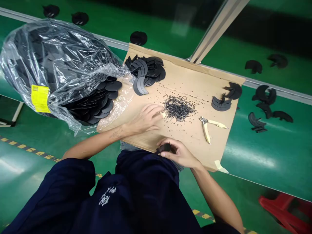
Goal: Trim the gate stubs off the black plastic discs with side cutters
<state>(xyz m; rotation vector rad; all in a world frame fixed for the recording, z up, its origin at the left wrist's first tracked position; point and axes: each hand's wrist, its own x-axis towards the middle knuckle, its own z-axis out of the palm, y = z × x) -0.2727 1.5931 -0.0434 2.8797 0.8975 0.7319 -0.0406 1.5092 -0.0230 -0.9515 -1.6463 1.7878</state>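
Observation:
My left hand (143,119) is over the cardboard sheet (195,146) with its fingers stretched out and nothing visible in them. Its fingertips reach the edge of a heap of tiny black plastic bits (179,109). A small pale yellow spot shows at one fingertip; I cannot tell what it is. Close to my body, at the sheet's front edge, my right hand (179,152) grips a dark plastic piece (165,148), partly covered by the fingers. Pale-handled side cutters (207,126) lie with handles spread, right of the heap.
At left, a clear plastic bag (60,55) with a yellow label (40,98) spills stacked black discs (102,104). Black curved parts (148,70) are piled behind my left hand. More black parts (221,103) lie at right, and others beyond the metal rail. A post (214,32) rises behind.

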